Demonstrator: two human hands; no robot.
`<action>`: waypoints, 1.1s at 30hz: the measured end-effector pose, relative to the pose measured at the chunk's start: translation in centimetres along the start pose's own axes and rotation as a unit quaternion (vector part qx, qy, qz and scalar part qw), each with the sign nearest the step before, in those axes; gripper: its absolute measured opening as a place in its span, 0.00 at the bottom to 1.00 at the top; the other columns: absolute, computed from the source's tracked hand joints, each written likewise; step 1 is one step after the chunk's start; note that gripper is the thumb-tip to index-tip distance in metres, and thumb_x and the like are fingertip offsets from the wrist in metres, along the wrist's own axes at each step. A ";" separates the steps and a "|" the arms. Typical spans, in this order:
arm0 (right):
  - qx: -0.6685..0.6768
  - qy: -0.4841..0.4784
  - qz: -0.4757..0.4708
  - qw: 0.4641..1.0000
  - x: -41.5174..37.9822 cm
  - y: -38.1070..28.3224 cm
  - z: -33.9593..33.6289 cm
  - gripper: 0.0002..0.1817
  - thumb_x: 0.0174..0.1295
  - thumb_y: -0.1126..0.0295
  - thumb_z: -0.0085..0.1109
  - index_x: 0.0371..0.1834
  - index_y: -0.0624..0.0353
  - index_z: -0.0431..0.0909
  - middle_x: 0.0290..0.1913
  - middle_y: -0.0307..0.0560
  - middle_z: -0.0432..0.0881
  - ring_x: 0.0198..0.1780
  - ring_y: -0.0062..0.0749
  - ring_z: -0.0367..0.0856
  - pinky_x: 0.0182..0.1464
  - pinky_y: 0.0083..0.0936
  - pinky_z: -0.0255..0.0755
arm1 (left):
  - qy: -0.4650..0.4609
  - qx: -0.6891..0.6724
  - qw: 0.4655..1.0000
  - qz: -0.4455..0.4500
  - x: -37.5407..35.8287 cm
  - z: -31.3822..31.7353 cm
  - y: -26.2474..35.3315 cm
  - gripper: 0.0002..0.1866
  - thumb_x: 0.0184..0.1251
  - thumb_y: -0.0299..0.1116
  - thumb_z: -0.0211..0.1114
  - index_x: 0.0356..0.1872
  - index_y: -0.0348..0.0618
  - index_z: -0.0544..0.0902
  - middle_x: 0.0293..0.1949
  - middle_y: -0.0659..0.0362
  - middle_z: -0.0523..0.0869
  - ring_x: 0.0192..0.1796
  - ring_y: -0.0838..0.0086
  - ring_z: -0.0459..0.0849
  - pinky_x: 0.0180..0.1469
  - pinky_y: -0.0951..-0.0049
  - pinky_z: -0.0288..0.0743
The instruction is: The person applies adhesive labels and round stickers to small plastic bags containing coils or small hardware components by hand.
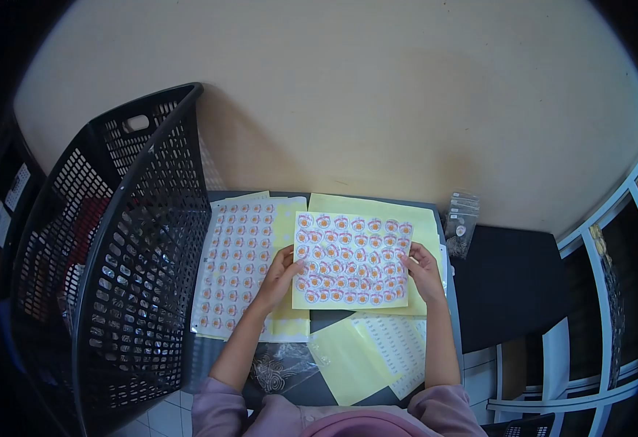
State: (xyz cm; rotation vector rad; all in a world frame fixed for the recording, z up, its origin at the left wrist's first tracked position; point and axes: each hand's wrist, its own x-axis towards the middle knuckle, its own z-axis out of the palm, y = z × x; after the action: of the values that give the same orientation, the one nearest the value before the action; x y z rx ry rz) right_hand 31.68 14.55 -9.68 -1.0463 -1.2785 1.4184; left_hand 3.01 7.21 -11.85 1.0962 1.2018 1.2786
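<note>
Both hands grip one sticker sheet (351, 260): left hand (284, 271) pinches its left edge, right hand (421, 269) its right edge, another sheet (235, 255) lying just left.

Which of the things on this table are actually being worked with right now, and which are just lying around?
In hand:
- sticker sheet, gripped at its edges by the left hand and right hand
- yellow backing sheets under it

Lying about:
- second sticker sheet to the left
- black basket
- peeled sheets nearer the person
- small clear bags at the right
</note>
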 end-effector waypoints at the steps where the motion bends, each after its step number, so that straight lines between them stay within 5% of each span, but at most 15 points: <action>1: 0.007 -0.004 -0.005 1.000 0.4 0.1 0.1 0.13 0.55 0.76 0.56 0.44 0.63 0.71 0.32 0.35 0.76 0.34 0.14 0.72 0.36 0.13 0.66 | -0.018 -0.119 0.992 -0.039 0.1 -0.1 0.2 0.21 0.63 0.32 0.53 0.55 0.35 0.62 0.45 0.57 0.75 0.47 0.78 0.74 0.50 0.77 0.66; 8: -0.066 0.049 -0.021 0.996 2.2 1.5 1.4 0.15 0.54 0.75 0.57 0.45 0.63 0.71 0.33 0.37 0.77 0.35 0.18 0.74 0.37 0.16 0.67 | -0.034 -0.230 0.971 -0.055 0.4 -0.1 -1.5 0.16 0.64 0.24 0.48 0.53 0.35 0.66 0.46 0.57 0.77 0.47 0.78 0.76 0.49 0.77 0.71; 10: -0.216 0.244 -0.141 0.935 1.9 1.6 3.4 0.15 0.51 0.75 0.57 0.44 0.63 0.72 0.33 0.42 0.77 0.37 0.26 0.75 0.39 0.23 0.67 | -0.024 -0.245 0.967 -0.068 0.4 0.0 -1.8 0.16 0.64 0.24 0.48 0.53 0.35 0.66 0.46 0.56 0.76 0.47 0.77 0.76 0.49 0.77 0.71; 11: -0.217 0.242 -0.140 0.935 1.5 1.4 4.4 0.15 0.51 0.75 0.57 0.44 0.63 0.72 0.33 0.42 0.77 0.37 0.26 0.75 0.39 0.23 0.67 | -0.010 -0.253 0.964 -0.082 0.5 -0.1 -2.2 0.17 0.64 0.24 0.48 0.54 0.35 0.65 0.46 0.56 0.76 0.46 0.76 0.76 0.49 0.76 0.72; 13: -0.359 0.156 -0.298 0.870 -0.1 0.4 6.5 0.14 0.49 0.75 0.57 0.41 0.61 0.75 0.35 0.46 0.76 0.37 0.35 0.75 0.41 0.28 0.67 | 0.007 -0.263 0.960 -0.096 0.6 -0.2 -2.5 0.17 0.64 0.24 0.48 0.54 0.35 0.65 0.46 0.55 0.76 0.46 0.75 0.77 0.49 0.76 0.72; 17: -0.403 -0.076 -0.284 0.867 -2.4 1.3 11.0 0.11 0.46 0.73 0.60 0.35 0.58 0.78 0.36 0.46 0.75 0.38 0.37 0.73 0.40 0.30 0.66 | 0.013 -0.284 0.953 -0.101 0.6 -0.3 -2.4 0.17 0.64 0.24 0.48 0.55 0.35 0.64 0.46 0.54 0.76 0.46 0.75 0.76 0.48 0.76 0.72; 25: -0.479 -0.060 -0.319 0.816 -3.4 2.5 14.5 0.12 0.45 0.72 0.61 0.35 0.57 0.79 0.34 0.42 0.76 0.37 0.33 0.74 0.38 0.29 0.67 | 0.007 -0.322 0.945 -0.063 0.5 -0.4 -2.6 0.19 0.62 0.23 0.51 0.55 0.36 0.63 0.46 0.55 0.76 0.48 0.77 0.75 0.50 0.78 0.70; 27: -0.490 -0.053 -0.326 0.807 -3.6 2.7 14.7 0.12 0.45 0.72 0.61 0.35 0.56 0.80 0.34 0.41 0.75 0.37 0.33 0.74 0.37 0.29 0.67 | 0.021 -0.218 0.975 -0.021 0.4 -0.1 -2.3 0.24 0.56 0.20 0.57 0.55 0.36 0.63 0.46 0.56 0.75 0.48 0.77 0.75 0.50 0.78 0.70; 33: -0.482 -0.024 -0.329 0.811 -3.9 3.1 15.0 0.11 0.44 0.73 0.61 0.33 0.56 0.79 0.34 0.42 0.76 0.36 0.33 0.74 0.36 0.28 0.67 | 0.005 -0.187 0.982 -0.006 0.5 0.0 -2.6 0.29 0.49 0.14 0.60 0.55 0.35 0.61 0.49 0.54 0.73 0.50 0.74 0.74 0.53 0.76 0.69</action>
State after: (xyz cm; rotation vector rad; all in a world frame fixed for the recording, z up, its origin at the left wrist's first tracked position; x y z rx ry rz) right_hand 17.60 7.59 -11.27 -0.9951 -2.2078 0.1944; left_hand 3.17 7.67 -14.43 0.8064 0.9234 1.4308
